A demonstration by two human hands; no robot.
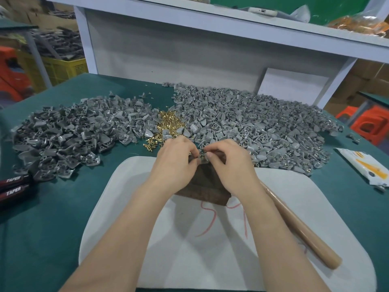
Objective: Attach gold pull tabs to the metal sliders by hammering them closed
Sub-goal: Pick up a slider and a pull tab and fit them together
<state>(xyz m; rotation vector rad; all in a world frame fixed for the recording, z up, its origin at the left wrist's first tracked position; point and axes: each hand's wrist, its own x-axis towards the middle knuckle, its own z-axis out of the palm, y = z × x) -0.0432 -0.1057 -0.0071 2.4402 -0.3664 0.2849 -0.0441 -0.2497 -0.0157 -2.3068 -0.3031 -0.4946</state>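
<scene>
green felt table (63, 228) under a white shelf (189, 39), yellow crate (63, 68) behind. white pad (315, 207) carries a wooden block (202, 186). above the block, left hand (176, 161) and right hand (229, 163) pinch one slider (202, 157). gold pull tabs (168, 125) lie between two gray slider heaps (252, 119). red-black handles (12, 186) read "taper".

You are holding both forearms stretched forward, angling them inward. Your left hand (176, 160) and right hand (230, 163) are meeting at the fingertips, fingers curled, together pinching a small metal piece (202, 155).

Teal-green table cover (52, 228); grey metal sliders (252, 123); gold pull tabs (168, 123); white mat (189, 260) marked with red scrawled lines (208, 220); dark brown block (206, 186); tan hammer handle (303, 232); yellow crate (65, 70); orange stools (368, 125); black-and-red handles (14, 186) lettered white.
</scene>
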